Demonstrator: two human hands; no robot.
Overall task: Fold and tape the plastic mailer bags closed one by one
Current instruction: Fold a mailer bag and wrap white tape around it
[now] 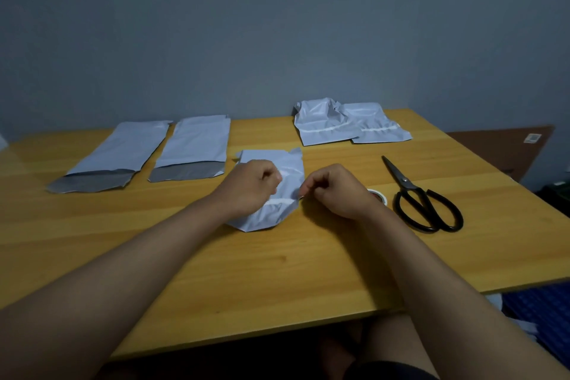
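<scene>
A folded white mailer bag [287, 170] lies at the table's middle, with a strip of clear tape across its fold. My left hand [249, 188] rests on the bag with curled fingers, covering its left part. My right hand [333, 191] pinches the bag's right edge at the end of the tape strip. Two flat unfolded mailer bags [123, 148] [197, 145] lie to the left with their grey flaps open. Two folded, taped bags [324, 123] [376, 126] sit at the back right. A tape roll [381, 196] peeks out behind my right hand.
Black scissors [422, 197] lie on the wooden table [216, 271] to the right of my right hand. A grey wall stands behind the table. A brown board [499, 148] leans at the far right.
</scene>
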